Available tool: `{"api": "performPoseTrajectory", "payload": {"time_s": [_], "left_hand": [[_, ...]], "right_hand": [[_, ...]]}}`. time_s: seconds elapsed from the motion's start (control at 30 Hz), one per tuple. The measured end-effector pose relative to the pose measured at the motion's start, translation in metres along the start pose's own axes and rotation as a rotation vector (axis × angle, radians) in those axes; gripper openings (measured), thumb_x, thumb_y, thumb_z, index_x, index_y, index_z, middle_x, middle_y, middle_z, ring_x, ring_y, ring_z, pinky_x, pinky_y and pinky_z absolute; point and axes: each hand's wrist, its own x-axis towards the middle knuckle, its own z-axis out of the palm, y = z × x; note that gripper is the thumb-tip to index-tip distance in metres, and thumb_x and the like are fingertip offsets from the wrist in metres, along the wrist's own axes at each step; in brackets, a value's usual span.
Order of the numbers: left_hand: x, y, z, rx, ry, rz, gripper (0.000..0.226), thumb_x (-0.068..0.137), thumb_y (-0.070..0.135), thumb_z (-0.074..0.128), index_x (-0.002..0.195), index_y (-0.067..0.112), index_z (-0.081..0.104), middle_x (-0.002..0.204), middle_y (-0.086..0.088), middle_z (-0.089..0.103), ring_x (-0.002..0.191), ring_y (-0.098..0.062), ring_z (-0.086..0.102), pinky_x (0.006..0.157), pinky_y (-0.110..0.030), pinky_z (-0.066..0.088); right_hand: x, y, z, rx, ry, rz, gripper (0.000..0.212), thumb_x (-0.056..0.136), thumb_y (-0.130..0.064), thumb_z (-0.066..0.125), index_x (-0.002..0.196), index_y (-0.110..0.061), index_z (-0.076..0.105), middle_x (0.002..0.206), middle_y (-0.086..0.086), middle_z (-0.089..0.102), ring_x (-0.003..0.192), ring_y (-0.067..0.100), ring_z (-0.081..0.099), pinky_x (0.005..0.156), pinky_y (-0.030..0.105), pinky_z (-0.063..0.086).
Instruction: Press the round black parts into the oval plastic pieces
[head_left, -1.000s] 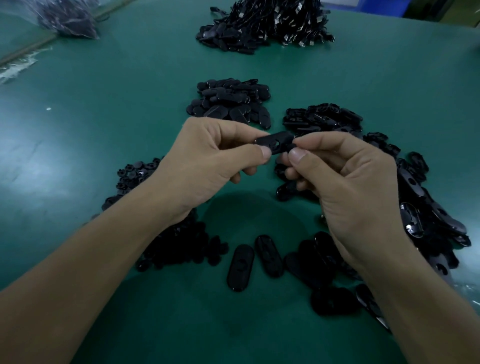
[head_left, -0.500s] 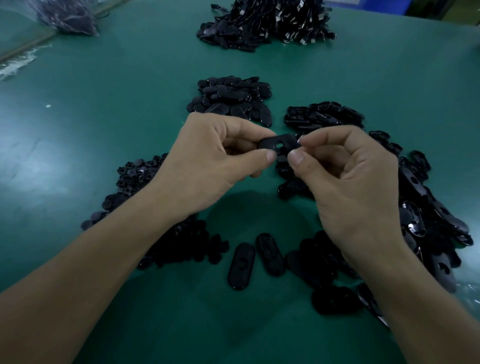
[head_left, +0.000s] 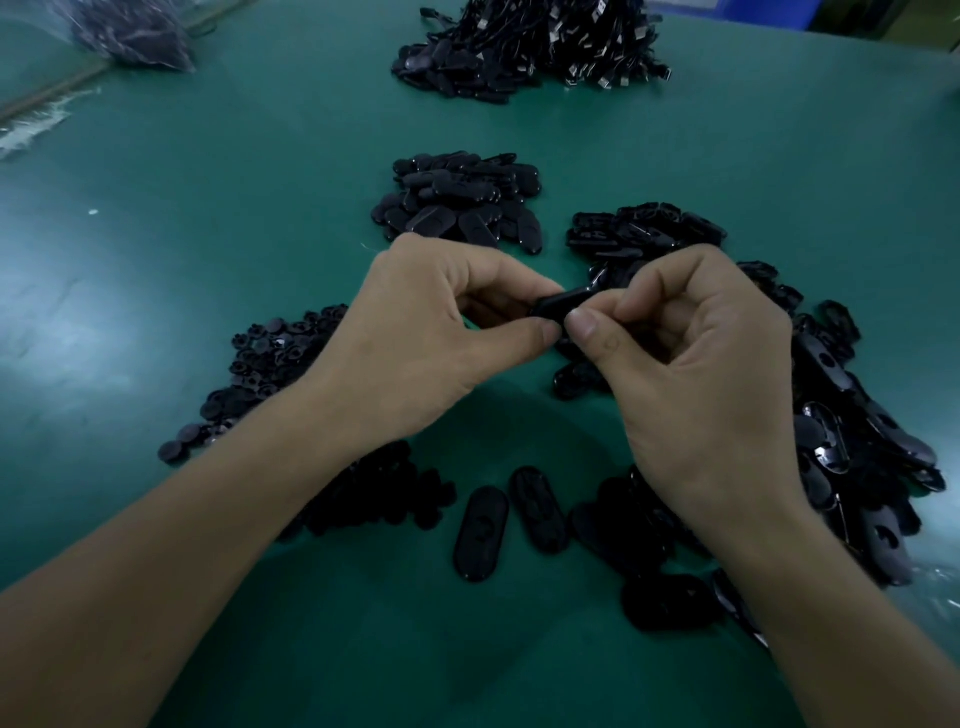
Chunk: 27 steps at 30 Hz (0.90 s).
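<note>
Green matting (head_left: 208, 234) covers the bench. Above its centre, both hands meet on one oval plastic piece (head_left: 558, 305). The left hand (head_left: 415, 343) pinches its left end between thumb and forefinger. The right hand (head_left: 696, 374) pinches the right end likewise, other fingers curled. Whether anything is seated in the piece cannot be told. A heap of round black parts (head_left: 275, 358) lies beside the left forearm. A heap of loose ovals (head_left: 857, 441) lies at the right. Two single ovals (head_left: 480, 532) lie flat between the forearms.

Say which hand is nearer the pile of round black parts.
Left. The left hand is beside the pile of round parts; the right hand is farther to its right.
</note>
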Motion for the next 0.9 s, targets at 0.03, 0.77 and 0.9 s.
{"api": "performPoseTrajectory", "payload": {"time_s": [0.03,0.77,0.9], "left_hand": [[0.0,0.0,0.0,0.012,-0.006,0.002,0.015,0.081,0.02,0.079,0.092,0.029,0.078,0.083,0.011,0.077,0.076,-0.01,0.073,0.072,-0.021,0.056],[-0.003,-0.004,0.006,0.509,0.116,0.161,0.009,0.085,0.019,0.077,0.094,0.018,0.078,0.081,0.005,0.071,0.072,-0.008,0.061,0.07,-0.029,0.048],[-0.003,-0.005,0.005,0.5,0.123,0.111,0.008,0.087,0.02,0.074,0.096,0.019,0.076,0.082,0.005,0.07,0.074,-0.01,0.061,0.071,-0.029,0.047]], "right_hand": [[0.0,0.0,0.0,-0.006,-0.001,-0.003,0.037,0.085,-0.01,0.076,0.076,-0.035,0.051,0.082,-0.001,0.071,0.075,0.017,0.07,0.07,0.034,0.06],[-0.014,0.0,0.013,-0.146,-0.073,0.036,0.032,0.091,-0.001,0.066,0.077,-0.029,0.061,0.079,-0.014,0.072,0.072,0.007,0.07,0.065,0.03,0.059],[-0.014,-0.001,0.016,-0.101,-0.107,0.027,0.03,0.09,-0.002,0.067,0.085,-0.031,0.062,0.084,-0.021,0.072,0.077,-0.002,0.07,0.068,0.015,0.055]]}}
